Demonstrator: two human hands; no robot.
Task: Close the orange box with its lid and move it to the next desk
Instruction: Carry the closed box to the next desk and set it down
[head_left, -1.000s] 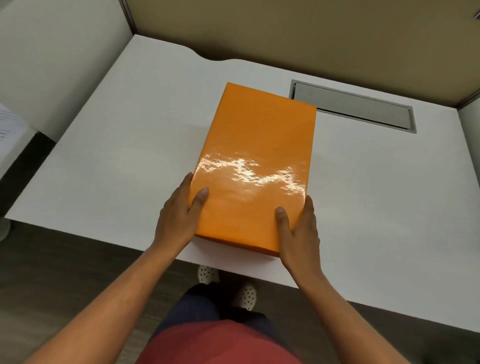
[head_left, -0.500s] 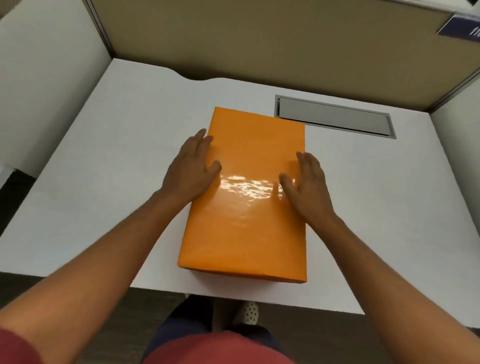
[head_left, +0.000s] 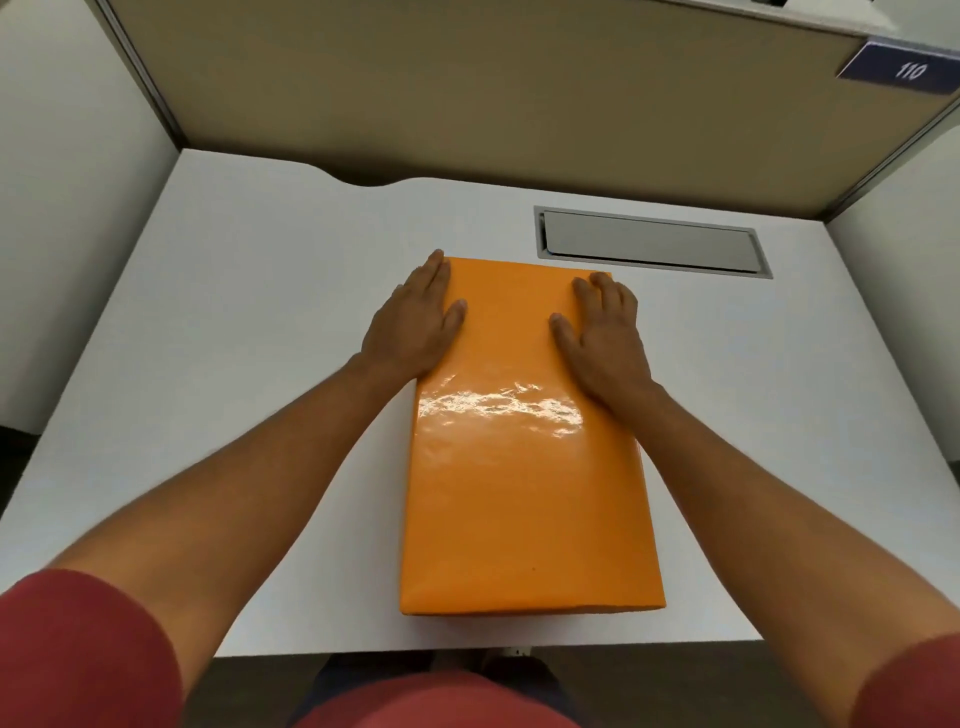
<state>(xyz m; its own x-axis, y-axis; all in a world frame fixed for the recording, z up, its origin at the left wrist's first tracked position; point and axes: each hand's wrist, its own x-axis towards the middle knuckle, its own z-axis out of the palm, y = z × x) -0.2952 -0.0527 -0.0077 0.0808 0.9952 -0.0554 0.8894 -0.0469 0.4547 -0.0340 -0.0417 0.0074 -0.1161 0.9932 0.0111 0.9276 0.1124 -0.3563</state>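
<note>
Head view. An orange box (head_left: 524, 447), closed under its lid, lies flat on a white tabletop (head_left: 234, 332), long axis running away from the person, near end close to the front edge. A band of glare crosses the glossy lid about mid-length.

Left hand (head_left: 413, 325): laid against the far left edge of the box, palm down, fingers (head_left: 434, 275) straight and held together, pointing away; the thumb rests on the lid. The hand is flat and grips nothing; whether the outer fingers touch the box side or the tabletop cannot be told.

Right hand (head_left: 605, 338): flat on the far right part of the lid, fingers (head_left: 597, 291) extended and slightly spread, thumb pointing inward toward the other hand. It presses or rests on the lid without clasping it.

Both forearms reach in from the bottom corners; red sleeves (head_left: 78, 649) show at the lower edge.

Behind the box, to the right, a grey cable hatch (head_left: 652, 241) is set in the tabletop, just beyond the box's far right corner and apart from it. A beige partition (head_left: 467, 88) backs the tabletop, with white panels at either side. A dark label (head_left: 904, 70) reading 110 sits at the partition's top right.
</note>
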